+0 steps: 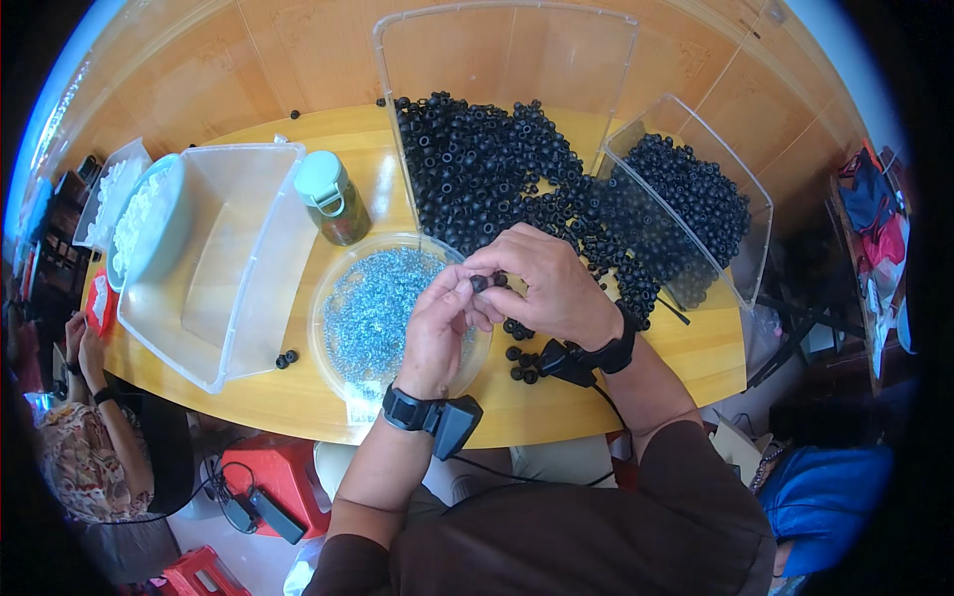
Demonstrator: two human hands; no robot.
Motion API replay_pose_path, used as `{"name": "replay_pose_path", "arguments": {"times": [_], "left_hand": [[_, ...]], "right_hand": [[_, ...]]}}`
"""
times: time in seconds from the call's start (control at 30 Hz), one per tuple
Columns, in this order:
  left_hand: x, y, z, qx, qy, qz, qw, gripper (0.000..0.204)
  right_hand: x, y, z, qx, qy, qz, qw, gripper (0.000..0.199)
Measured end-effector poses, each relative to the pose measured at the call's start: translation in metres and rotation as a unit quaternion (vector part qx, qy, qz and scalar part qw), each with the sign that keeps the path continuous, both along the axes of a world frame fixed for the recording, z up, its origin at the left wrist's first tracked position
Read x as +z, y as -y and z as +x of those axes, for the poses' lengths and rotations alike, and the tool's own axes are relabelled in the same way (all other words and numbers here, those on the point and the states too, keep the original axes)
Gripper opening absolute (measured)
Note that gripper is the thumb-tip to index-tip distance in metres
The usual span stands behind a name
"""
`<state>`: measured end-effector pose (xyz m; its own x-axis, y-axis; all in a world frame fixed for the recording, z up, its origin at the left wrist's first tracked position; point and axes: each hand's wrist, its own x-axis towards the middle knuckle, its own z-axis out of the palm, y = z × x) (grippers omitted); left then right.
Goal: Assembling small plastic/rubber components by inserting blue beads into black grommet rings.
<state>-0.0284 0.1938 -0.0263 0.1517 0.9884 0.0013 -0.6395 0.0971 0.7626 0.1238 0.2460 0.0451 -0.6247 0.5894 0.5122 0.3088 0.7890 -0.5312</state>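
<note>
Over the near side of a round clear tub, my left hand [438,323] pinches a small round black plastic part [480,284] between thumb and fingers. My right hand [553,282] meets it from the right, its bent fingers closed on another black part [500,279] beside the first. How the parts touch is partly covered by the fingers. Beneath my left hand, the round tub [316,328] is filled with tiny shiny bluish pieces [370,308], too small to make out. Past my right hand lies a large heap of similar hollow black parts [477,164], spilling from a clear bin [507,8] laid on its side.
At right stands another clear bin [765,214] with black parts. A mint-lidded bottle [336,199], an upright clear bin [224,258] and a pale green bowl [179,223] of white pieces occupy the left. Loose black parts [523,366] lie near my right wrist. People sit at both sides.
</note>
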Motion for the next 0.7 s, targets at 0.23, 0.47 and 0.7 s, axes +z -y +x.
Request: {"name": "replay_pose_path", "arguments": {"times": [0.23, 0.47, 0.7], "left_hand": [[-0.003, -0.001, -0.003, -0.024, 0.07, 0.016, 0.997, 0.029], [0.004, 0.0, 0.0, 0.005, 0.021, 0.004, 1.0, 0.032], [0.002, -0.001, -0.006, 0.083, 0.073, 0.001, 0.994, 0.026]], "right_hand": [[-0.006, -0.003, 0.0, -0.009, -0.025, 0.043, 0.999, 0.013], [0.001, -0.006, 0.009, -0.006, 0.01, 0.051, 0.999, 0.008], [-0.009, -0.022, 0.039, -0.061, 0.226, -0.015, 0.972, 0.009]]}}
